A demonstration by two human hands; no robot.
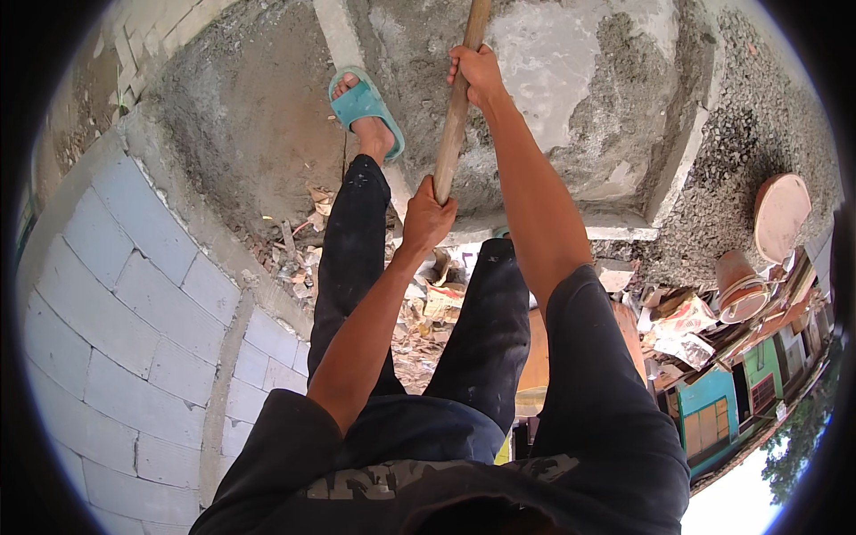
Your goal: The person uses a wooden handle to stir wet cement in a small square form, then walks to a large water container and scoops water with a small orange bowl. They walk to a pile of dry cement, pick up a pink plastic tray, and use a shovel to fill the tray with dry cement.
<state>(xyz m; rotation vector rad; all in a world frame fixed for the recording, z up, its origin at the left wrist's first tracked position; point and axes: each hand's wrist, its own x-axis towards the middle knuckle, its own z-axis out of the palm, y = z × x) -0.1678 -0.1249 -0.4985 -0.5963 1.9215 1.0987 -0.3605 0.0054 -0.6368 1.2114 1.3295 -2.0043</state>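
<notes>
Wooden pole (456,134) is slanting between your hands, running out of view at the far edge; your left hand (428,218) is wrapping its near end, your right hand (479,74) is clasping it farther off, fingers curled round; your teal slide sandal (355,102) is resting on a concrete strip (337,31), left of the pole.

Grey block lettering (352,483) across the dark shirt (615,446), foreshortened, no word clearly legible

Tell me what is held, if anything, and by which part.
A long wooden pole: the left hand grips it at its near end, the right hand farther along its shaft. Its far end is out of view.
</notes>
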